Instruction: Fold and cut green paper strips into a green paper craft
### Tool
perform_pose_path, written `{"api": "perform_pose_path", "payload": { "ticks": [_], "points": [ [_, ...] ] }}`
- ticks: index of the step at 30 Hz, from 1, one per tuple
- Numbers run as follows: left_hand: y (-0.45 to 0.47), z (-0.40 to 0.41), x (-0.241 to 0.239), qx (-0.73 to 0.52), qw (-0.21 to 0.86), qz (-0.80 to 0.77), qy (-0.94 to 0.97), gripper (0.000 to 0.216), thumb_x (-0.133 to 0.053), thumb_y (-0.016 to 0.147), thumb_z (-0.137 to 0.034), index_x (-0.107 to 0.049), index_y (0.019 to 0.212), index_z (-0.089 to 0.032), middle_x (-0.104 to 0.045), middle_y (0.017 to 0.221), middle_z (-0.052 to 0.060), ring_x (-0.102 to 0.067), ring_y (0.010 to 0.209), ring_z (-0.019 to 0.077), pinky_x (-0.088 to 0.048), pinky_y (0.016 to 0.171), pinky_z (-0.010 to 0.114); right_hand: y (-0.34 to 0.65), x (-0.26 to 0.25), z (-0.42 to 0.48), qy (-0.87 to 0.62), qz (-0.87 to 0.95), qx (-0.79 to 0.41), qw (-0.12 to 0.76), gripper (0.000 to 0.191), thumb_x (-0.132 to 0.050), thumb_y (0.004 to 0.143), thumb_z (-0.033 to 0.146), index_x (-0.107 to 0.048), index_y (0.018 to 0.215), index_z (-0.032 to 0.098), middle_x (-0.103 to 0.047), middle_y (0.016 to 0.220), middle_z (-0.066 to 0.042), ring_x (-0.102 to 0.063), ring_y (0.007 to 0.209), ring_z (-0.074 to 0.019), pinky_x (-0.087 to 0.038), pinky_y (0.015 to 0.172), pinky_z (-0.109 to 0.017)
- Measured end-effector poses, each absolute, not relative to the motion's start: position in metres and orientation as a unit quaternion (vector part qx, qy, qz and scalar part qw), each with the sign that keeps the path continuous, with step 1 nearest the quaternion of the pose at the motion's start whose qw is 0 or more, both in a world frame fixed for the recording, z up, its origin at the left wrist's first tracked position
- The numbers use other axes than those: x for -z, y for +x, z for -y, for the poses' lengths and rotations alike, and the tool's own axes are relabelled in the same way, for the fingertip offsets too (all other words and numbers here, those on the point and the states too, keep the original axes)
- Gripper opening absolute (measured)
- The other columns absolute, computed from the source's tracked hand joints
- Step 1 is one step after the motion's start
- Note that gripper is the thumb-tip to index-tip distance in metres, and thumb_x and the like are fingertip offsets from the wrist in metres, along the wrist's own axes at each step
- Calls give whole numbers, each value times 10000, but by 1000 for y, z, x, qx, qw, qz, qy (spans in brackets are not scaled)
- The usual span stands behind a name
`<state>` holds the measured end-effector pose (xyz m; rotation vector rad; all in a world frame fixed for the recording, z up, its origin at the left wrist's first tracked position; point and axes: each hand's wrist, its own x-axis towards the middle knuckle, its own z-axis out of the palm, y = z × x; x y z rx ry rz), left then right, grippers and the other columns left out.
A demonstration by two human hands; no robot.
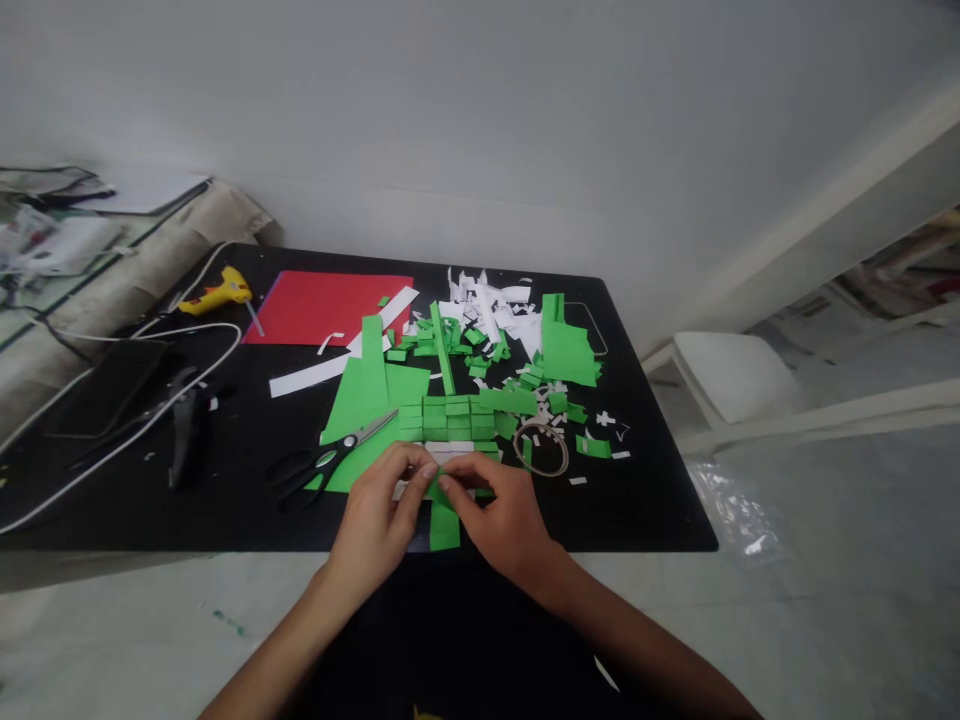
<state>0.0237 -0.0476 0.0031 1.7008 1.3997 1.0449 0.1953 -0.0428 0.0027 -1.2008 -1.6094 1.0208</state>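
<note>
My left hand [379, 515] and my right hand [501, 515] meet at the near edge of a black table [150, 510]. Both pinch a green paper strip [444, 527] that hangs toward me, their fingertips touching at its top. Just beyond my fingers lies a white paper piece [450, 450] and a grid of small green paper squares [450, 415]. Black-handled scissors [330, 460] rest on a large green sheet [360, 400] to the left of my left hand.
A roll of tape [541, 447] lies right of my hands. Green and white paper scraps [487, 320] are scattered behind. Farther back lie a red sheet [326, 305], a yellow glue gun [214, 295], white cables [150, 340] and a white stool [731, 375] off the right.
</note>
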Motion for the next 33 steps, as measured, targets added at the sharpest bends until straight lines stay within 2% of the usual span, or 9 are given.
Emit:
{"api": "perform_pose_path", "payload": {
  "ticks": [4, 6, 8, 10, 16, 20, 25, 30, 33],
  "points": [
    [26, 48, -3, -407, 335, -537, 659, 189, -541, 1040, -320, -643, 918, -218, -675, 915, 20, -641, 879, 177, -483, 813, 293, 198, -9, 39, -491, 657, -378, 429, 84, -674, 913, 209, -746, 870, 215, -757, 839, -28, -689, 741, -176, -550, 711, -301],
    [28, 49, 0, -415, 354, -543, 638, 172, -546, 1041, -347, -665, 1006, -228, -696, 995, 32, -657, 948, 186, -495, 845, 297, 199, -10, 38, -501, 643, -384, 434, 78, -682, 905, 207, -746, 862, 218, -746, 819, -21, -660, 706, -167, -530, 672, -291],
    [30, 51, 4, -418, 389, -555, 605, 195, -584, 1021, -387, -656, 1125, -239, -702, 1085, 44, -667, 979, 192, -514, 820, 290, 199, -9, 38, -506, 621, -404, 441, 69, -683, 903, 216, -748, 882, 217, -758, 839, -25, -671, 718, -170, -536, 671, -288],
    [33, 53, 8, -421, 418, -568, 571, 256, -630, 988, -414, -632, 1175, -239, -694, 1098, 43, -668, 929, 184, -517, 750, 271, 198, -6, 39, -506, 598, -429, 449, 65, -682, 907, 236, -744, 913, 215, -771, 865, -33, -701, 753, -180, -558, 696, -294],
    [36, 54, 5, -434, 421, -563, 563, 177, -601, 994, -371, -633, 940, -206, -629, 845, -8, -594, 748, 140, -465, 669, 238, 194, -1, 44, -493, 565, -473, 462, 94, -717, 890, 230, -690, 980, 221, -758, 900, -29, -747, 812, -182, -605, 716, -275],
    [34, 52, 1, -424, 403, -560, 587, 140, -600, 983, -325, -639, 929, -202, -626, 813, -20, -584, 732, 133, -460, 677, 235, 195, -3, 45, -474, 611, -421, 474, 144, -664, 934, 192, -699, 1069, 229, -759, 954, -31, -744, 792, -163, -614, 694, -256],
    [34, 52, -2, -401, 396, -565, 603, 143, -596, 979, -327, -659, 943, -204, -633, 813, -19, -583, 727, 132, -446, 638, 226, 198, -4, 45, -464, 687, -291, 479, 98, -635, 970, 154, -715, 981, 210, -770, 928, -46, -748, 857, -184, -607, 762, -277],
    [33, 53, -3, -390, 381, -566, 619, 138, -596, 971, -317, -674, 942, -207, -646, 803, -17, -595, 724, 136, -431, 601, 222, 198, -4, 46, -459, 703, -252, 482, 110, -633, 973, 127, -707, 963, 207, -775, 911, -49, -753, 839, -182, -612, 758, -273],
    [33, 53, -4, -387, 359, -566, 633, 129, -594, 969, -296, -683, 939, -208, -662, 803, -16, -603, 722, 136, -447, 622, 226, 197, -3, 46, -448, 719, -226, 481, 136, -622, 972, 97, -706, 1009, 198, -780, 959, -64, -758, 891, -185, -623, 819, -284]
  ]
}}
